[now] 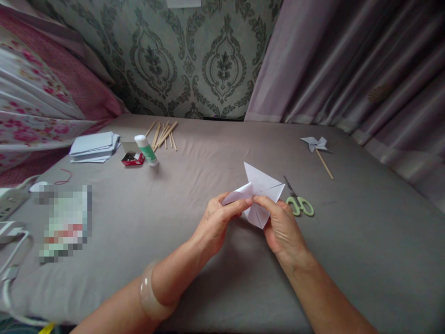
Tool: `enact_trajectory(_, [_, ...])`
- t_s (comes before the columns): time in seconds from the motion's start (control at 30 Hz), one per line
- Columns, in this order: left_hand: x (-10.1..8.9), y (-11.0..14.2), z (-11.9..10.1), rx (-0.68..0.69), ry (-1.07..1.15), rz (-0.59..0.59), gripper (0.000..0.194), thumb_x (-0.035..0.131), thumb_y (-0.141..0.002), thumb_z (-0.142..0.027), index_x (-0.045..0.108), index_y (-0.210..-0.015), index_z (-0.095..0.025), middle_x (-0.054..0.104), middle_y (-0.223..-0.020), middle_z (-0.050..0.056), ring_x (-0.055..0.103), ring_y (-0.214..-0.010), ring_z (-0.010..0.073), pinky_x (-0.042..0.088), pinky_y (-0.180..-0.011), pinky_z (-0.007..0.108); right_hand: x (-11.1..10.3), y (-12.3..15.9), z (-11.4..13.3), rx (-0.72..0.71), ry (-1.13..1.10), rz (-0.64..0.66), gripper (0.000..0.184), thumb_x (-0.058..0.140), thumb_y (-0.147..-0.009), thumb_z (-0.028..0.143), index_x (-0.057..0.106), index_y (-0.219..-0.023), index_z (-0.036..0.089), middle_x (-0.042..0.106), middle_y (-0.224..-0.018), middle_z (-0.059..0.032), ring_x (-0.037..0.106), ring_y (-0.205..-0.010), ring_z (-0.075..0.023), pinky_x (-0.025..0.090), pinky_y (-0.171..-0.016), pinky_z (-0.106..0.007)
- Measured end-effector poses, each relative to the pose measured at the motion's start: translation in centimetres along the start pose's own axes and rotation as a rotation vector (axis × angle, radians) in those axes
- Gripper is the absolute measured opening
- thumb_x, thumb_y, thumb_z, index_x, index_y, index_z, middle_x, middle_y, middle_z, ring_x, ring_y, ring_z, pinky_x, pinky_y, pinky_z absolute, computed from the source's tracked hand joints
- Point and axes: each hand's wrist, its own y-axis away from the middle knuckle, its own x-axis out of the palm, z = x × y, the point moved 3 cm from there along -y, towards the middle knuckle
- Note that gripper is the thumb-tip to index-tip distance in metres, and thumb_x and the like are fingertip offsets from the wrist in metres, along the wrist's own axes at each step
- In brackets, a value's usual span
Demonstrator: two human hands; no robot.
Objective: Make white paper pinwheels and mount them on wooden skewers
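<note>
A pale lilac sheet of paper (259, 185), cut and partly folded into points, is held up over the grey bed sheet (208, 153). My left hand (215, 222) pinches a folded flap at the paper's left side. My right hand (281, 225) pinches the paper at its centre, thumb on top. Both hands are closed on the paper. A pale bangle sits on my left wrist. Green-handled scissors (298, 202) lie just right of my right hand.
A finished paper pinwheel on a stick (318, 147) lies at the far right. At the back left are wooden sticks (163, 134), a glue stick (146, 150), a small red box (132, 158) and a paper stack (93, 146). Cables and a power strip (10, 199) lie at the left edge.
</note>
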Motion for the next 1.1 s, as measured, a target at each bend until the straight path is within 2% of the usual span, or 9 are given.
enact_trajectory(0.13, [0.2, 0.0, 0.2, 0.034, 0.046, -0.013, 0.025, 0.075, -0.064, -0.025, 0.072, -0.086, -0.013, 0.068, -0.077, 0.004, 0.059, -0.076, 0.0174, 0.042, -0.075, 0.03, 0.2, -0.3, -0.7, 0.047, -0.064, 0.008, 0.021, 0.074, -0.058, 0.025, 0.071, -0.077, 0.014, 0.075, -0.079, -0.0042, 0.067, -0.072, -0.02, 0.051, -0.066, -0.029])
enact_trajectory(0.27, [0.3, 0.0, 0.3, 0.004, 0.143, -0.055, 0.026, 0.076, -0.06, -0.025, 0.072, -0.083, -0.014, 0.069, -0.08, 0.005, 0.06, -0.078, 0.0177, 0.043, -0.075, 0.029, 0.4, -0.5, -1.4, 0.065, -0.107, 0.006, 0.013, 0.071, -0.062, 0.023, 0.069, -0.072, 0.016, 0.074, -0.076, -0.0026, 0.065, -0.068, -0.0178, 0.051, -0.064, -0.028])
enact_trajectory(0.37, [0.2, -0.1, 0.4, -0.018, 0.201, -0.075, 0.024, 0.078, -0.058, -0.026, 0.072, -0.079, -0.014, 0.069, -0.078, 0.004, 0.06, -0.076, 0.0166, 0.043, -0.072, 0.028, 0.6, -0.7, -1.7, 0.096, -0.176, 0.002, 0.014, 0.071, -0.062, 0.021, 0.069, -0.075, 0.016, 0.073, -0.076, -0.0018, 0.065, -0.067, -0.017, 0.052, -0.064, -0.027])
enact_trajectory(0.67, [0.1, -0.9, 0.7, 0.069, 0.171, -0.001, 0.026, 0.081, -0.059, -0.028, 0.073, -0.079, -0.014, 0.069, -0.08, 0.004, 0.059, -0.072, 0.0133, 0.042, -0.072, 0.026, 1.1, -1.7, -2.1, 0.131, -0.252, -0.006, 0.018, 0.07, -0.058, 0.019, 0.068, -0.076, 0.018, 0.074, -0.075, -0.0016, 0.066, -0.066, -0.018, 0.054, -0.063, -0.029])
enact_trajectory(0.8, [-0.1, -2.0, 0.2, 0.077, 0.184, -0.049, 0.031, 0.084, -0.055, -0.031, 0.07, -0.077, -0.014, 0.067, -0.08, 0.004, 0.059, -0.073, 0.0138, 0.04, -0.068, 0.025, 2.0, -3.7, -1.7, 0.165, -0.275, 0.012, 0.013, 0.065, -0.061, 0.016, 0.066, -0.073, 0.017, 0.071, -0.068, -0.0008, 0.063, -0.057, -0.0153, 0.05, -0.053, -0.026])
enact_trajectory(0.93, [-0.3, -4.1, -1.4, 0.061, 0.149, -0.106, 0.034, 0.085, -0.05, -0.032, 0.068, -0.074, -0.014, 0.066, -0.075, 0.002, 0.058, -0.07, 0.0116, 0.038, -0.065, 0.024, 3.1, -6.8, -0.9, 0.163, -0.296, 0.01, 0.007, 0.062, -0.068, 0.012, 0.065, -0.074, 0.015, 0.07, -0.068, -0.001, 0.061, -0.056, -0.0129, 0.049, -0.052, -0.024])
enact_trajectory(1.0, [-0.5, -5.4, -2.5, 0.078, 0.115, -0.117, 0.032, 0.084, -0.049, -0.029, 0.067, -0.072, -0.015, 0.066, -0.074, 0.001, 0.058, -0.069, 0.0107, 0.037, -0.066, 0.023, 3.7, -8.4, -0.7, 0.164, -0.291, -0.012, 0.006, 0.064, -0.074, 0.013, 0.064, -0.08, 0.013, 0.069, -0.074, -0.0019, 0.062, -0.06, -0.0119, 0.049, -0.056, -0.024])
enact_trajectory(1.1, [-0.9, -7.4, -3.6, 0.105, 0.101, -0.137, 0.028, 0.082, -0.049, -0.025, 0.067, -0.07, -0.014, 0.066, -0.07, 0.001, 0.058, -0.067, 0.01, 0.037, -0.064, 0.022, 4.7, -10.3, -0.9, 0.165, -0.275, -0.028, 0.02, 0.062, -0.087, 0.026, 0.062, -0.102, 0.013, 0.067, -0.098, -0.0052, 0.064, -0.079, -0.0145, 0.054, -0.069, -0.031])
